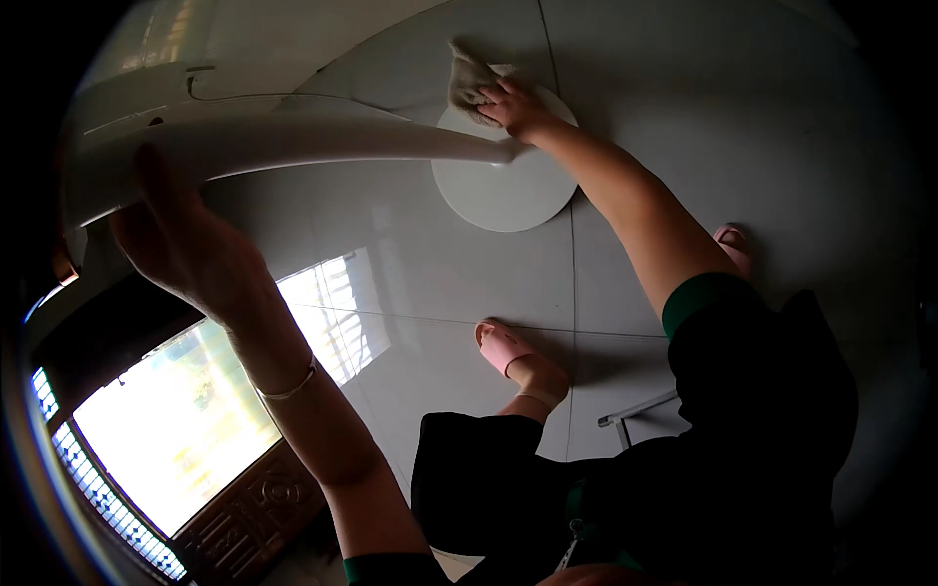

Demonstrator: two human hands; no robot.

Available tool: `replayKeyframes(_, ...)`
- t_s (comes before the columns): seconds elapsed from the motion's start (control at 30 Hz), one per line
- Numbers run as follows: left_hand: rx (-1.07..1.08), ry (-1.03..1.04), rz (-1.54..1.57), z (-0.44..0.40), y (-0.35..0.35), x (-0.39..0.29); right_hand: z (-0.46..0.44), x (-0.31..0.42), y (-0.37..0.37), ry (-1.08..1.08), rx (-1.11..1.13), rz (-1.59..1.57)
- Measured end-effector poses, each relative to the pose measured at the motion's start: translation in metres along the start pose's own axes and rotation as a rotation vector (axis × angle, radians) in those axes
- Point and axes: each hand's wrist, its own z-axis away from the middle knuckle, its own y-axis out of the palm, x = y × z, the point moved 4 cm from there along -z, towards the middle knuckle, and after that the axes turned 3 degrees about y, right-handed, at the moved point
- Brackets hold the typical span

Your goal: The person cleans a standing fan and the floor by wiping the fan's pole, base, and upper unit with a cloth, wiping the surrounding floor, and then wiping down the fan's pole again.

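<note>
A white stand has a long tapering column (362, 142) that rises from a round white base (503, 200) on the floor. My left hand (191, 234) is closed around the thick upper part of the column, close to the camera and dim. Down at the base, my right hand (513, 105) presses a crumpled beige cloth (471, 83) against the far edge of the disc, fingers bent over the cloth. Part of the cloth hangs past the base's rim.
Grey tiles (459, 273) cover the floor. My feet are in pink slippers (503, 349). A metal bar frame (640, 407) stands near my legs. A cable (293, 96) runs behind the column from the wall. A bright window (181, 410) is at lower left.
</note>
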Motion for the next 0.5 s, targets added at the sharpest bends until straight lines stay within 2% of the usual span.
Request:
replayKeyframes(0.07,-0.002,0.011,0.013,-0.001,0.000,-0.004,0.022,-0.004,0.003,-0.011,0.004,0.104)
replayKeyframes(0.13,0.072,-0.115,-0.009,0.000,0.003,-0.008,0.049,-0.007,0.009,-0.019,0.000,0.217)
replayKeyframes(0.23,0.115,-0.149,0.091,-0.003,-0.005,0.005,0.105,-0.007,0.040,0.102,-0.212,-0.311)
replayKeyframes(0.27,0.169,-0.104,0.165,-0.002,-0.008,0.008,0.125,-0.002,0.055,0.088,-0.264,-0.263)
replayKeyframes(0.3,0.233,-0.068,0.094,-0.001,-0.011,0.004,0.146,0.002,0.071,0.077,-0.318,-0.213)
replayKeyframes(0.33,0.295,-0.027,0.024,0.000,-0.015,0.000,0.175,0.023,0.052,-0.041,-0.202,0.005)
replayKeyframes(0.37,0.279,-0.139,0.185,0.007,-0.015,-0.011,0.194,0.033,0.051,-0.110,-0.191,-0.007)
replayKeyframes(0.4,0.204,-0.173,0.167,0.015,-0.025,-0.019,0.206,0.040,0.060,-0.168,-0.110,-0.025)
replayKeyframes(0.47,0.213,-0.165,0.163,0.032,-0.051,-0.029,0.222,0.044,0.077,-0.069,0.251,-0.356)
replayKeyframes(0.5,0.240,-0.167,0.147,0.040,-0.062,-0.031,0.221,0.051,0.059,-0.068,0.236,-0.334)
